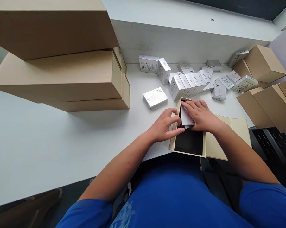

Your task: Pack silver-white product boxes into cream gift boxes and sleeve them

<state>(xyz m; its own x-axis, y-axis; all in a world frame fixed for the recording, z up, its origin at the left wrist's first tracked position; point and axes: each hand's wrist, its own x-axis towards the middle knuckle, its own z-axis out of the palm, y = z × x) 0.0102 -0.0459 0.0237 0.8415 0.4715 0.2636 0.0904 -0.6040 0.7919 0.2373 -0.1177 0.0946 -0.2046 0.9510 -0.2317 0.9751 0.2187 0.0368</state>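
White carton (187, 117) is seen right of centre, inside a black-lined box (204, 145). Bench (62, 148) is spread across the frame. Large tan boxes (78, 72) are stacked upper left; smaller tan boxes (259, 63) are piled at the right edge. Black-lined box is set at the near edge, lid folded out right, long axis up-down in the frame. Right hand (202, 117) is laid over the carton, fingers bent down; grip cannot be confirmed. Left hand (165, 125) is held by the box's left wall, fingers half curled, apart, nothing visibly grasped. Carton is placed directly under the right fingers (nearer), just right of the left ones; its long axis is partly hidden. Loose cartons (177, 87) are clustered above.
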